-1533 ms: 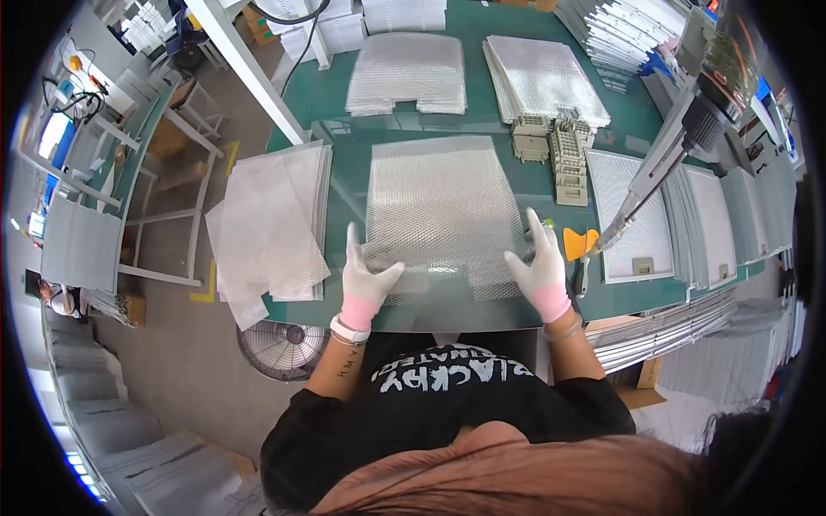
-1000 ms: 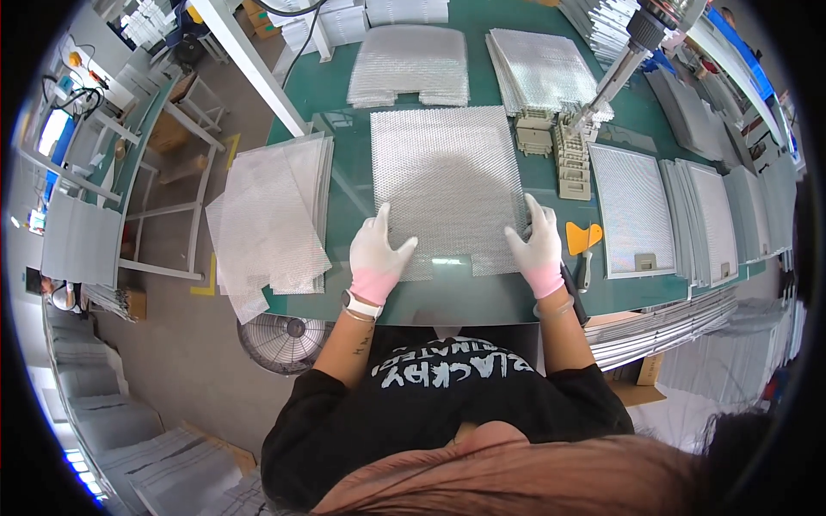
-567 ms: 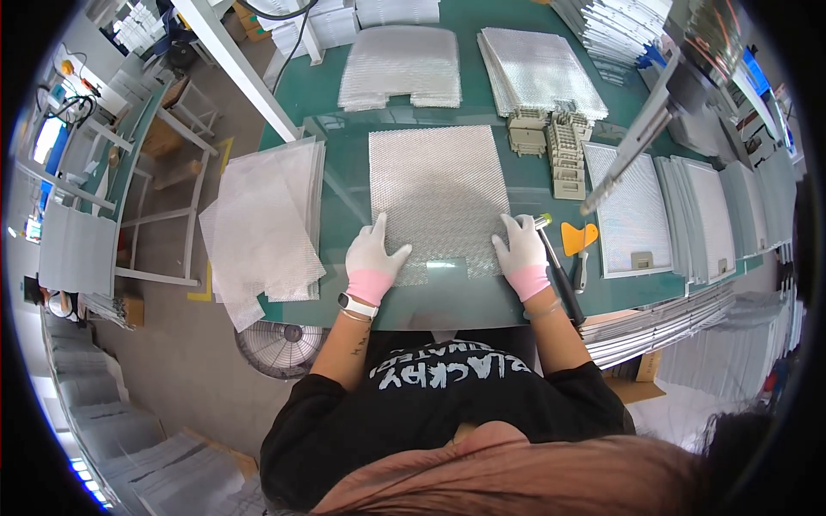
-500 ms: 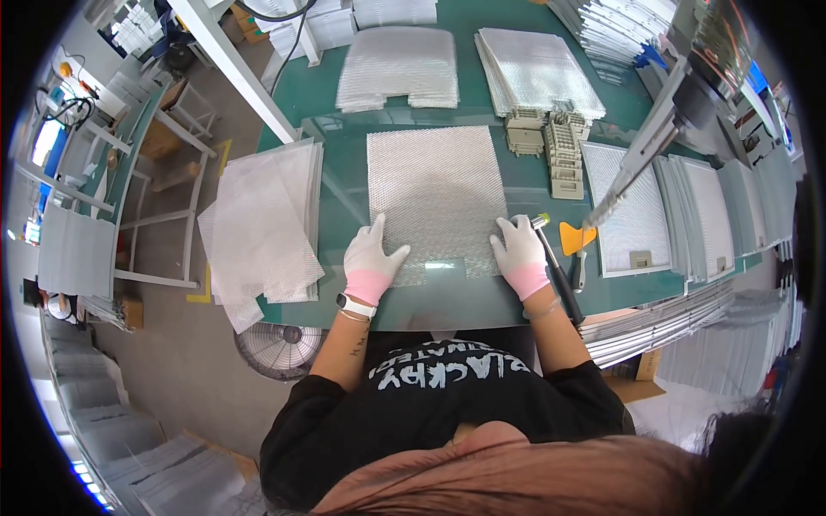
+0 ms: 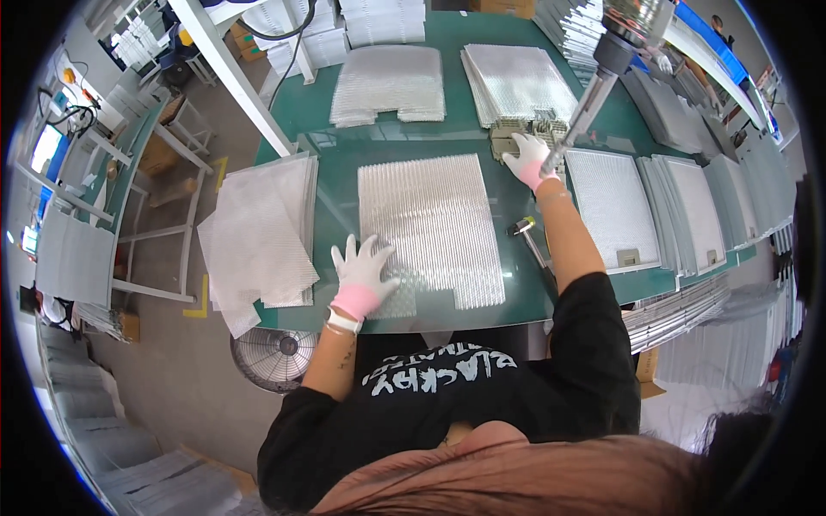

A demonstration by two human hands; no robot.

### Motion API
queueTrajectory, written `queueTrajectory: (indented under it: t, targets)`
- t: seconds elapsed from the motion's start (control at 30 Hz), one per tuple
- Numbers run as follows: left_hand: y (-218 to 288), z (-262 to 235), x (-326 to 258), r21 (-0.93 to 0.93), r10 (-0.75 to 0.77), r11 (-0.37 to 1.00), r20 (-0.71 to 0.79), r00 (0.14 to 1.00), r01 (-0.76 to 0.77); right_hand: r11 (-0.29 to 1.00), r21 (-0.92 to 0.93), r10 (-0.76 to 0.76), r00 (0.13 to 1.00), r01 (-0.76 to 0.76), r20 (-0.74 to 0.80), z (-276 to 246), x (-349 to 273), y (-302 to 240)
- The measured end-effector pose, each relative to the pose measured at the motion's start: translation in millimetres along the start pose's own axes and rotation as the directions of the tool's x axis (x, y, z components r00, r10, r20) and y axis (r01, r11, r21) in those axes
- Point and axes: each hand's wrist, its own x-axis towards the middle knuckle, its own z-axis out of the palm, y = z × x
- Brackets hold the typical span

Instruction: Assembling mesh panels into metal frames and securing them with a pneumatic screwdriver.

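Fingers [image 5: 366,254] spread on mesh sheet [image 5: 428,225], right hand [image 5: 527,157] at clips [image 5: 533,136] (gloved)

The mesh sheet [image 5: 428,225] is silvery with a fine ribbed grid and lies on a dark green bench [image 5: 344,129]. Both gloves, left [image 5: 362,273] and right [image 5: 528,160], are white with pink cuffs.

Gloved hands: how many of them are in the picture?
2. The left hand lies flat on the mesh sheet; the right hand reaches to the small grey parts farther back.
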Motion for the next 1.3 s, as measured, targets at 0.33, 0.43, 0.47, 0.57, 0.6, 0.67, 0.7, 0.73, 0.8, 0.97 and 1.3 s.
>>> queueTrajectory:
  t: [0.33, 0.43, 0.47, 0.57, 0.6, 0.67, 0.7, 0.73, 0.8, 0.97, 1.3]
  targets:
    - [-9.8, 74.2, -123.8, -0.706, 0.443, 0.515, -0.267, 0.856, -0.486, 0.927, -0.098, 0.374, 0.877, -0.361, 0.301, -50.8, 26.3, -55.2]
    - [8.8, 84.6, -142.3, -0.874, 0.217, 0.431, 0.341, 0.915, 0.224, 0.928, 0.028, 0.346, 0.885, -0.373, 0.310, -31.9, 17.1, -37.6]
    - [4.5, 115.6, -138.8, -0.918, 0.174, 0.081, 0.396, 0.902, 0.387, 0.942, 0.189, 0.223, 0.936, -0.279, 0.273, -16.8, 12.7, -24.2]
    - [17.8, 133.8, -120.6, -0.666, 0.112, -0.580, 0.506, 0.855, 0.469, 0.911, 0.384, 0.067, 0.972, -0.152, 0.226, -18.9, -19.3, -31.3]
    - [18.2, 145.6, -115.0, -0.737, 0.062, -0.548, 0.436, 0.898, 0.396, 0.804, 0.590, -0.016, 0.988, -0.079, 0.155, -29.3, -34.4, -39.4]
    - [28.9, 152.3, -106.7, -0.798, 0.017, -0.509, 0.366, 0.930, 0.324, 0.424, 0.902, -0.044, 0.994, -0.076, 0.105, -71.2, -78.4, -65.4]
    - [39.7, 140.7, -103.9, -0.728, -0.064, -0.614, 0.430, 0.901, 0.304, 0.164, 0.976, -0.019, 0.988, -0.146, 0.151, -101.4, -109.3, -81.3]
    - [46.0, 134.0, -108.6, -0.652, -0.145, -0.714, 0.496, 0.856, 0.257, 0.059, 0.983, -0.155, 0.971, -0.176, 0.183, -120.9, -140.4, -90.1]
    - [47.1, 130.4, -117.8, -0.642, -0.112, -0.723, 0.474, 0.874, 0.256, -0.089, 0.934, -0.316, 0.899, -0.347, 0.304, -136.7, -210.5, -107.2]
    - [42.8, 135.1, -134.8, -0.651, -0.030, -0.692, 0.459, 0.888, 0.313, -0.006, 0.730, -0.266, 0.705, -0.684, 0.658, -107.6, -344.7, -154.2]
    - [49.2, 146.2, -149.9, -0.836, -0.046, -0.514, 0.252, 0.967, 0.194, -0.184, 0.591, -0.259, 0.619, -0.786, 0.742, -54.3, -348.0, -174.1]
